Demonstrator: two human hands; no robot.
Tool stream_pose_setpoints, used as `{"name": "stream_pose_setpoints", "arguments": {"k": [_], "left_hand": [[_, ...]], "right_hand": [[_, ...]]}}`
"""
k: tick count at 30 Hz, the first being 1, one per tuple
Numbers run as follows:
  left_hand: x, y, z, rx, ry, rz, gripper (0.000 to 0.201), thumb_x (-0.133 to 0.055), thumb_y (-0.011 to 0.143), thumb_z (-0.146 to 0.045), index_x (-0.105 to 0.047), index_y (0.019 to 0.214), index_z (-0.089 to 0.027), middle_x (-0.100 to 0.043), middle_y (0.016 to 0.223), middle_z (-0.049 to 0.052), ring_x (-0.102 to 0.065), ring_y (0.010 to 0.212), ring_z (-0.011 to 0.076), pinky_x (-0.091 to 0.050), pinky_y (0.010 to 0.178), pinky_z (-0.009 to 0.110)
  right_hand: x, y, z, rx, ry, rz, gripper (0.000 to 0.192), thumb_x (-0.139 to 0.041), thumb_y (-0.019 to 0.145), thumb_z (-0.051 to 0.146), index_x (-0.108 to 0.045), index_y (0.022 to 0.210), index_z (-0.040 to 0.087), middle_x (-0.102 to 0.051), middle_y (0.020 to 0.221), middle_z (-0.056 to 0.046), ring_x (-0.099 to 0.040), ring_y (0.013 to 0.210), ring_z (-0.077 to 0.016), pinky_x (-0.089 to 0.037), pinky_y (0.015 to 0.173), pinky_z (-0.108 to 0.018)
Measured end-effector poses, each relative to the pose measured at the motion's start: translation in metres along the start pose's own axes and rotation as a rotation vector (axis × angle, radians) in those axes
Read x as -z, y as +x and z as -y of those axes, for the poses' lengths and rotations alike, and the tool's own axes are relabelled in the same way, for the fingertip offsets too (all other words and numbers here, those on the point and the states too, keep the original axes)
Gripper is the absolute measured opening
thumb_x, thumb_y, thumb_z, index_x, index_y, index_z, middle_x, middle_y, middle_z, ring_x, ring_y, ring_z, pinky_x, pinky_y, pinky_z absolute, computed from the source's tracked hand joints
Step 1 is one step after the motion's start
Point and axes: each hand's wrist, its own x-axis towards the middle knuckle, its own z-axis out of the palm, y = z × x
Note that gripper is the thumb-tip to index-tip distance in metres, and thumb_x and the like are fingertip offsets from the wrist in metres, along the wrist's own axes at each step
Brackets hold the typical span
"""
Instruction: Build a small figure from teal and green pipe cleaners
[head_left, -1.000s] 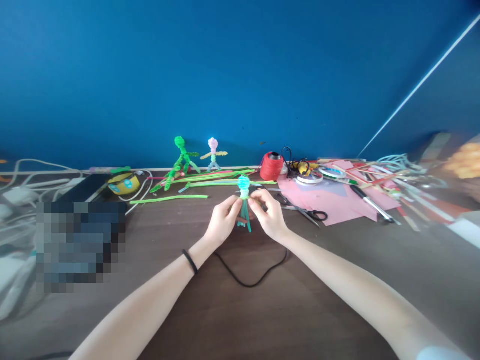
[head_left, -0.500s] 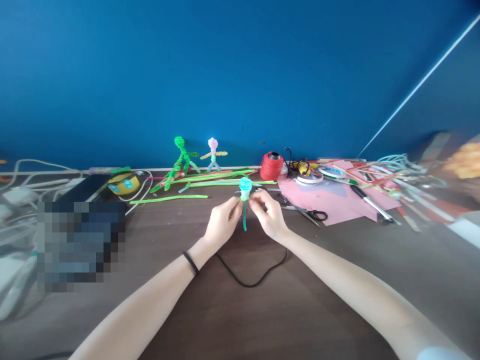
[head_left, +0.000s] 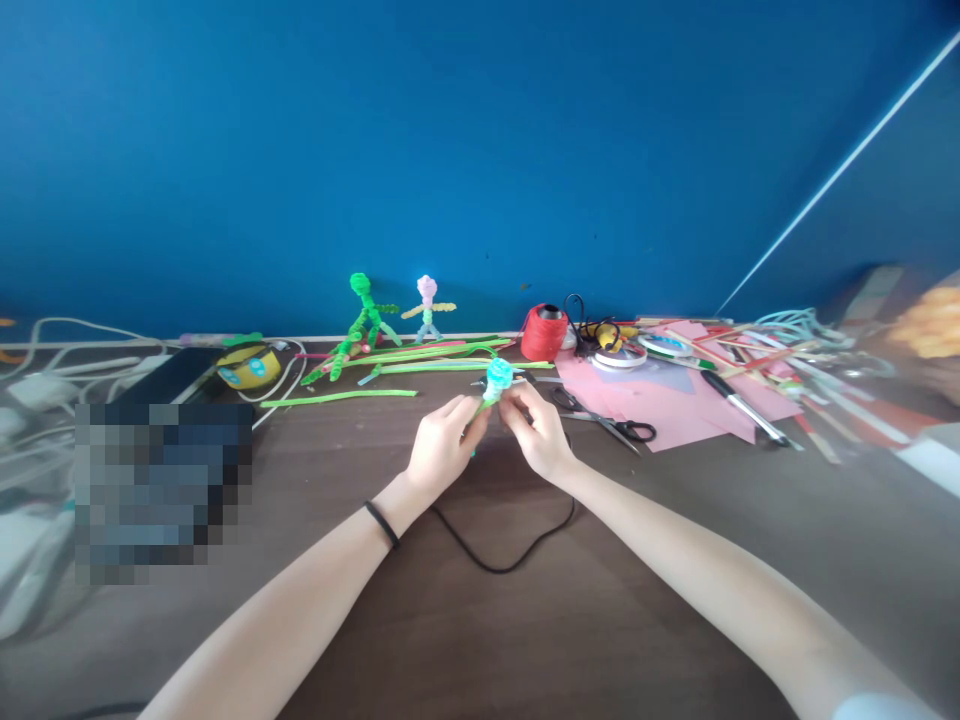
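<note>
Between my hands is a small pipe-cleaner figure (head_left: pixel 499 376) with a round turquoise coiled head and a pale green part below, tilted to the right. My left hand (head_left: pixel 444 440) pinches its lower part between thumb and fingers. At its other side, the fingers of my right hand (head_left: pixel 538 430) are closed on it too; the exact grip there is partly hidden. A scrap of turquoise stem shows under my left hand. Behind stand a green pipe-cleaner figure (head_left: pixel 363 310) and a pink-headed one (head_left: pixel 427 300), both against the blue wall.
Loose green pipe cleaners (head_left: pixel 442 358) lie behind my hands. To the right are a red thread spool (head_left: pixel 544 333), scissors (head_left: pixel 636 431), pink paper (head_left: pixel 667 415) and a marker (head_left: pixel 742 408). A yellow tape roll (head_left: pixel 249 368) and white cables (head_left: pixel 67 390) lie left. A black cord (head_left: pixel 502 571) loops nearer me.
The figure's head has tipped right and slightly down. Its hanging turquoise stem has swung left, mostly behind my left hand. Both hands have stayed nearly in place.
</note>
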Motion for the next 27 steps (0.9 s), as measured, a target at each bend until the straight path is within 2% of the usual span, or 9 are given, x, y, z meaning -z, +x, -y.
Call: {"name": "stream_pose_setpoints", "arguments": {"k": [7,13,18,27], "left_hand": [[-0.0018,0.0009,-0.0001,0.035,-0.050,-0.014,0.027,-0.041,0.085,-0.026,-0.040,0.059,-0.018,-0.040,0.055,-0.004,-0.036,0.051,0.0079,-0.032,0.052,0.019],[-0.0016,0.0038,0.0005,0.228,-0.216,0.081,0.028,-0.040,0.084,-0.035,-0.041,0.062,-0.018,-0.042,0.055,-0.004,-0.040,0.052,0.0078,-0.033,0.050,0.018],[-0.0020,0.0039,0.0016,0.318,-0.331,0.121,0.033,-0.040,0.084,-0.041,-0.036,0.060,-0.019,-0.040,0.053,-0.005,-0.043,0.051,0.0085,-0.035,0.050,0.019],[-0.0014,0.0037,0.0009,0.317,-0.358,0.141,0.034,-0.039,0.085,-0.041,-0.039,0.060,-0.018,-0.042,0.053,-0.004,-0.044,0.051,0.0086,-0.035,0.052,0.020]], "right_hand": [[0.0001,-0.0011,-0.0011,-0.017,-0.010,0.025,0.014,-0.042,0.087,0.028,-0.048,0.079,0.018,-0.048,0.066,0.001,-0.045,0.057,-0.0103,-0.035,0.055,-0.023],[0.0011,-0.0017,-0.0019,-0.035,-0.024,0.040,0.016,-0.042,0.087,0.032,-0.049,0.083,0.018,-0.046,0.063,0.002,-0.041,0.054,-0.0097,-0.032,0.053,-0.022],[0.0017,-0.0018,0.0022,-0.033,-0.052,0.044,0.016,-0.042,0.087,0.033,-0.049,0.082,0.019,-0.043,0.060,0.004,-0.039,0.052,-0.0092,-0.031,0.052,-0.022],[0.0003,-0.0034,0.0015,-0.045,-0.077,0.036,0.016,-0.041,0.088,0.033,-0.047,0.084,0.019,-0.041,0.058,0.004,-0.038,0.050,-0.0085,-0.029,0.050,-0.021]]}}
